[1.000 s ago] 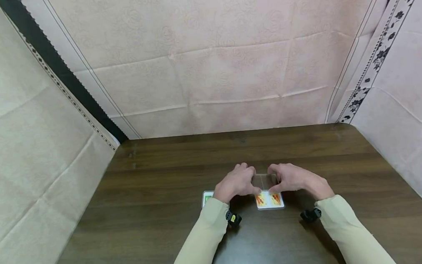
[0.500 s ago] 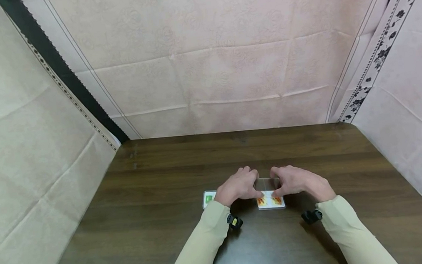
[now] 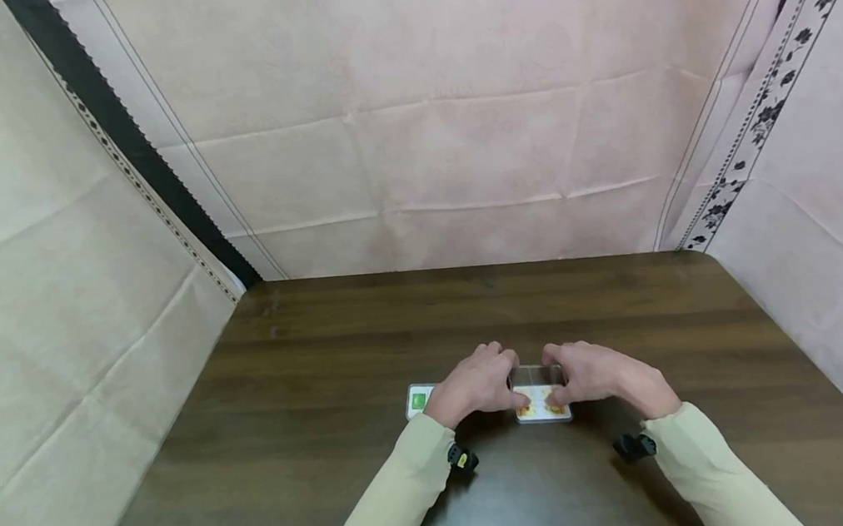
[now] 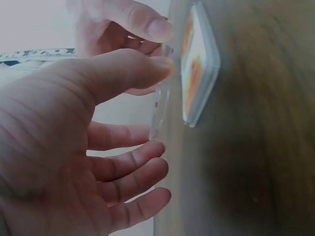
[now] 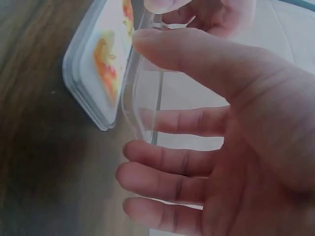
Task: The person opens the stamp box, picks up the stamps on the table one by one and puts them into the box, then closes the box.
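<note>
My left hand (image 3: pixel 477 383) and right hand (image 3: pixel 600 374) pinch opposite sides of a clear plastic lid (image 3: pixel 537 374) between thumb and index finger. The lid (image 5: pixel 142 93) is see-through and shallow. Under its near part sits a flat clear-edged case (image 3: pixel 544 417), with orange-and-yellow pictures on white. In the left wrist view a narrow gap separates the lid (image 4: pixel 158 110) from the case (image 4: pixel 199 73). Whether they touch anywhere, I cannot tell. The other fingers of both hands extend loosely, seen in the wrist views.
A second flat white piece with a green picture (image 3: pixel 418 400) lies left of the case, partly hidden by my left hand. The brown wooden table (image 3: pixel 308 348) is bordered by pale cloth hangings (image 3: pixel 473 166) at the back and both sides.
Both hands have moved toward me with the lid, bringing it lower over the picture case. The case and the green-picture piece have stayed in place on the table.
</note>
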